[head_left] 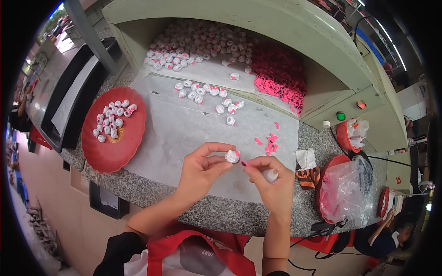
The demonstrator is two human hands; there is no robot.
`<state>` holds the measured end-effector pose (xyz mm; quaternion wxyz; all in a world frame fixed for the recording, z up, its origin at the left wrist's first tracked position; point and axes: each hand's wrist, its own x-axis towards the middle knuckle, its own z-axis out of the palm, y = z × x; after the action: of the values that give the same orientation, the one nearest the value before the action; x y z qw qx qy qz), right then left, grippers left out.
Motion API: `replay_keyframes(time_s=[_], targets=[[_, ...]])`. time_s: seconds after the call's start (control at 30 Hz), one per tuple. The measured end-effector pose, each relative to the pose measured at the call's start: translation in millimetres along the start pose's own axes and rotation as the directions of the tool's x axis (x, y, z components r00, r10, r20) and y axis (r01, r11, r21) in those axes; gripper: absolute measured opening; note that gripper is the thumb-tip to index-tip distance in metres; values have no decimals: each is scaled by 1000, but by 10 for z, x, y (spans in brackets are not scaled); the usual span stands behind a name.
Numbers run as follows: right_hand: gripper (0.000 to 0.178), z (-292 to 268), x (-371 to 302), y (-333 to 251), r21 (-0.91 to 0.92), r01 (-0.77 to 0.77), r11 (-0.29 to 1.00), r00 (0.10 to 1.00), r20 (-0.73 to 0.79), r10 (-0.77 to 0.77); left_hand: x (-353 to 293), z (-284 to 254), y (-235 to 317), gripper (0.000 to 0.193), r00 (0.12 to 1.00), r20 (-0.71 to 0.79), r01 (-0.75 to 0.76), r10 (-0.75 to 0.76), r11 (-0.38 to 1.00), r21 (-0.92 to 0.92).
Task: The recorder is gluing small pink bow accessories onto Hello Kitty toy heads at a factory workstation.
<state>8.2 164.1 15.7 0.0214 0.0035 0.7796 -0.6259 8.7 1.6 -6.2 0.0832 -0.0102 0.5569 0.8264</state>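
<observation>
Left hand (201, 169): grip closed, thumb and forefinger pinching a white ball (232, 157) marked with pink. It is held up over the paper sheet (172, 142), toward the front edge of the bench (156, 195). Judgement: keep this hand still, fingertips toward the back of the ball, so the side facing right stays clear.

Right hand (279, 186): grip closed at the tips on a small pink piece (244, 163) with a dark face, just beside the ball; the curled fingers also hold a small white bottle (270, 175). Judgement: bring the piece in slowly and square, pinched by its rim; keep the bottle's tip away from both parts. Resting the wrists would likely steady the meeting.

Hard to make out, left to right: the ball's far side is hidden, and its wrapping is too small to read in detail. Cannot tell whether ball and piece touch. The piece is partly covered by fingertips, the bottle's lower part by the palm; its contents cannot be told. Both upper arms are cut off below.
</observation>
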Motion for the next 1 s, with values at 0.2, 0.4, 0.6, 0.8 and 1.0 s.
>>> replay_keyframes(time_s=[0.2, 0.4, 0.6, 0.8, 1.0], targets=[[12, 45, -123, -190, 17, 46, 999, 997, -63, -45, -27, 124, -19, 29, 989, 94, -109, 116, 991, -80], [13, 36, -187, -182, 56, -35, 998, 993, -111, 41, -88, 126, 47, 28, 978, 167, -106, 125, 987, -120], [16, 70, -206, -199, 121, -22, 992, 997, -69, 30, -93, 85, 60, 30, 992, 116, -29, 50, 984, -174], [16, 72, -177, -144, 36, 109, 993, 991, -87, -105, -90, 90, 14, 26, 964, 170, -195, 204, 978, -67], [14, 43, -149, -146, 32, 74, 997, 994, -77, -72, -65, 97, 11, 27, 961, 183, -203, 205, 979, -33]])
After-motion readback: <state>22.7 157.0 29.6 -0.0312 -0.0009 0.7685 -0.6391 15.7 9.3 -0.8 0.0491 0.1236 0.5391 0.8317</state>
